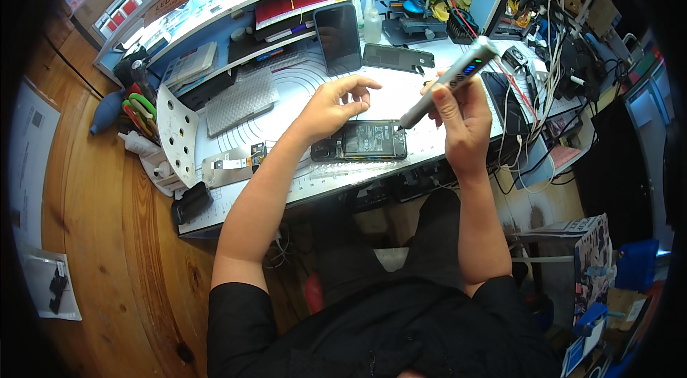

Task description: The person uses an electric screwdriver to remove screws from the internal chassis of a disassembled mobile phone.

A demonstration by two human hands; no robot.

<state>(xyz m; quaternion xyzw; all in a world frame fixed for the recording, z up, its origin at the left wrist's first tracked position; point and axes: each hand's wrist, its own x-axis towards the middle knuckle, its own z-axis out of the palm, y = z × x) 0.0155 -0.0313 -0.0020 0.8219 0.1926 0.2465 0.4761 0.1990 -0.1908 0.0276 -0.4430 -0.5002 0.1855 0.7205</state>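
Note:
An opened smartphone (372, 140) with its dark battery and inner parts showing lies on a sheet of bubble wrap (351, 168) near the front edge of the workbench. My right hand (465, 124) grips a grey pen-shaped electric screwdriver (447, 88) with lit blue and green marks on its side. It is tilted, its lower end close over the phone's right end; whether the tip touches cannot be told. Just above the phone's left part hovers my left hand (336, 106), fingers bent and apart, with nothing visible in them.
Behind the phone lie a dark back cover (397, 57) and an upright smartphone (338, 38) leaning on the shelf. At left are a folded bubble wrap pouch (242, 101), a metal plate with small parts (232, 164) and a white tool holder (177, 136). Cables (526, 102) crowd the right.

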